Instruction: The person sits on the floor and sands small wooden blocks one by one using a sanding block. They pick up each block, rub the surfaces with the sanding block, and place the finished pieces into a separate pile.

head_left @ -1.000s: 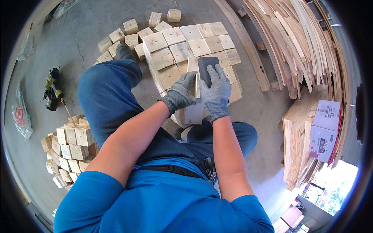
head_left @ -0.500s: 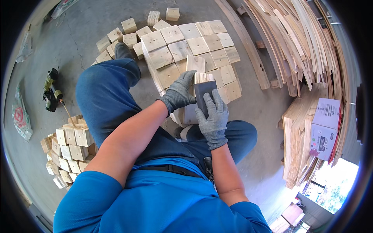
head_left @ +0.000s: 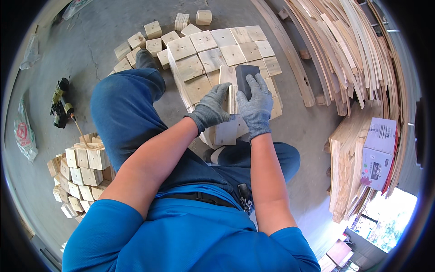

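My left hand [head_left: 211,109], in a grey knit glove, closes round the side of a pale wooden block [head_left: 233,99] with a striped, layered edge. My right hand [head_left: 256,105], gloved alike, grips a dark grey rectangular sanding block [head_left: 244,78] along the right side of the wood. The sanding block reaches past the wood's far end; whether its face touches the wood is hidden. Both hands are over the near part of a large stack of wooden blocks [head_left: 211,60], set in rows, many with a small hole on top. Another pale wood piece [head_left: 226,131] shows just below my hands.
Loose wooden blocks [head_left: 153,30] lie beyond my left foot. A second block pile [head_left: 84,174] stands at left, near a green-and-black power tool [head_left: 60,103] and a plastic bag [head_left: 23,133]. Long boards [head_left: 335,50], stacked sheets [head_left: 349,154] and a carton [head_left: 378,152] line the right.
My right hand has slid the sanding block away from me and slightly right, exposing more of the wooden block's striped edge. My left hand stays nearly in place.
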A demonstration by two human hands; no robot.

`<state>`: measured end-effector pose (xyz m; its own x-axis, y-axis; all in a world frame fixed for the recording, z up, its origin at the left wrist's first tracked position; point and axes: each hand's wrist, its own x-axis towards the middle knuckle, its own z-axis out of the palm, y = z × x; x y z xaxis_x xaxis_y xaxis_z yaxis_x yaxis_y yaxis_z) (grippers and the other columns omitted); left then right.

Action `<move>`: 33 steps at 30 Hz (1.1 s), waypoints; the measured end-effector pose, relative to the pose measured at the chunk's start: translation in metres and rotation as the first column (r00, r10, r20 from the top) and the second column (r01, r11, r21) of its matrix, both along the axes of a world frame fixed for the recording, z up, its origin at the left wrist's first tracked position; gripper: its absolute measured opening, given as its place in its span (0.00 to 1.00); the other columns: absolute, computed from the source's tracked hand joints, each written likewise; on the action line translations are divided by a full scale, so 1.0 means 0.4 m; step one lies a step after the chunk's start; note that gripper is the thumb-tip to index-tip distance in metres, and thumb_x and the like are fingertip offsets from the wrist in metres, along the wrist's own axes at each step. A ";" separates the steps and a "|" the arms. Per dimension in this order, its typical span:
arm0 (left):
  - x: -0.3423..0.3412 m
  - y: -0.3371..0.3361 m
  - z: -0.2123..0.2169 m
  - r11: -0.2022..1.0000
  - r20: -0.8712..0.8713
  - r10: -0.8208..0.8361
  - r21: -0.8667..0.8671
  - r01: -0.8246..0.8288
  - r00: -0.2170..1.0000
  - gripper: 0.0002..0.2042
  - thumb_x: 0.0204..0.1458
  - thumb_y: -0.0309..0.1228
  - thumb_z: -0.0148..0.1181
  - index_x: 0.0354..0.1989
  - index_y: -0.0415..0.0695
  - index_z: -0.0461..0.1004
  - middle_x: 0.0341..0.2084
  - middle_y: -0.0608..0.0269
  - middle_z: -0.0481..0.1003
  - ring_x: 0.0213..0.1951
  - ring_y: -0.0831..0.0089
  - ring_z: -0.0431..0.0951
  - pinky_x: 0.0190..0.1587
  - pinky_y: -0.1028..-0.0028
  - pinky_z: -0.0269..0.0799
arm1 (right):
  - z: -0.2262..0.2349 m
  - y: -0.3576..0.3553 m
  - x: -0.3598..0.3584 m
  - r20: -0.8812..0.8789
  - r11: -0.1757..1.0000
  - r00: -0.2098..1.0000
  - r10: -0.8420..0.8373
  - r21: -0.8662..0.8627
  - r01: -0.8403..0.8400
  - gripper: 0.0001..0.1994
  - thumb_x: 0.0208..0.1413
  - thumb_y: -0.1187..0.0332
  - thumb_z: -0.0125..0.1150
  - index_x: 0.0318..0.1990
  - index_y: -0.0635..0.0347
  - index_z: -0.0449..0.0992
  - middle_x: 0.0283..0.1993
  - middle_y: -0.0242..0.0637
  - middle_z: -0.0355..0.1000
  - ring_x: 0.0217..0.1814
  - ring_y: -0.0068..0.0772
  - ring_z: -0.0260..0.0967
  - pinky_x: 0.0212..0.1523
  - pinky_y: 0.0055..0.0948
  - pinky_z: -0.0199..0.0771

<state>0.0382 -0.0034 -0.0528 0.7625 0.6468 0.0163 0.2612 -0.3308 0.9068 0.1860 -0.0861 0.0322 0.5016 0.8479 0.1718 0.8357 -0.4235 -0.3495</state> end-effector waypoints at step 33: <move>-0.001 0.000 0.003 0.999 -0.102 -0.031 0.022 0.033 0.994 0.55 0.38 0.42 0.85 0.77 0.46 0.57 0.69 0.45 0.66 0.71 0.47 0.68 0.74 0.59 0.66 | -0.024 -0.053 0.007 0.004 0.998 1.000 -0.007 0.065 0.007 0.31 0.55 0.60 0.75 0.68 0.51 0.78 0.76 0.46 0.67 0.70 0.61 0.68 0.69 0.55 0.72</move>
